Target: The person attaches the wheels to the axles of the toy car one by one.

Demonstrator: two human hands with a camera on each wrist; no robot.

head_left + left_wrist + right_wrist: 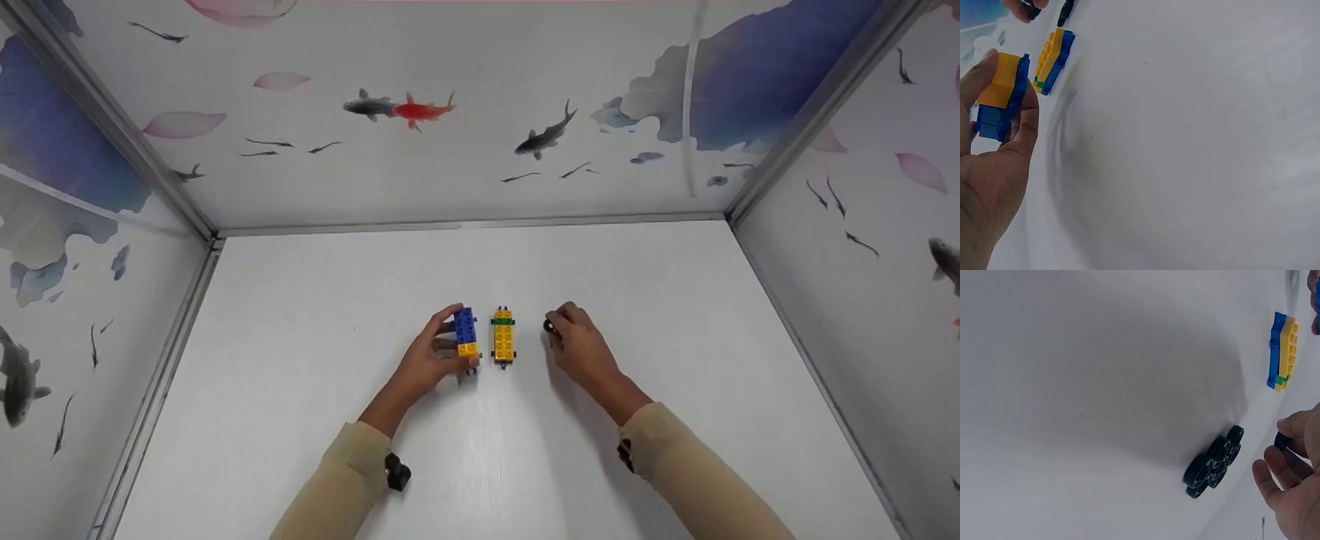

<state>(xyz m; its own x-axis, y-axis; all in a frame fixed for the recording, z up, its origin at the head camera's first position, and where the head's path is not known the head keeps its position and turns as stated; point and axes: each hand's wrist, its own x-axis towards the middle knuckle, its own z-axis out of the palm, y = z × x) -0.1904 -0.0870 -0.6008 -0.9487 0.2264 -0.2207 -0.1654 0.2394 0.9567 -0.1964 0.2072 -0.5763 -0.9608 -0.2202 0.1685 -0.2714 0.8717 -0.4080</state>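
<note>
Stretching tan sleeves in over the white table and angling both forearms inward.

Holding the blue car in the left hand, curling thumb and fingers round its body while baring the side turned toward the other car, seemingly to leave the small stubs there within reach. Tilting it little, judging by the left wrist view, and apparently holding it just above the table, though not showing the underside clearly enough to be sure.

Pinching a black wheel in the right hand, closing thumb and finger on it and bending the other fingers loosely, probably because so small a disc is needing only the fingertips. Poising it to the right of the yellow car, well apart from both cars.

Flanking that yellow car with the two hands, resting it upright on the table, studs up, green band toward the far end, and lining it up beside the blue one, perhaps for easy comparing.

Grouping more wheels on the table near the right hand, likely for handy picking; seeing these clearly only from the right wrist.
</note>
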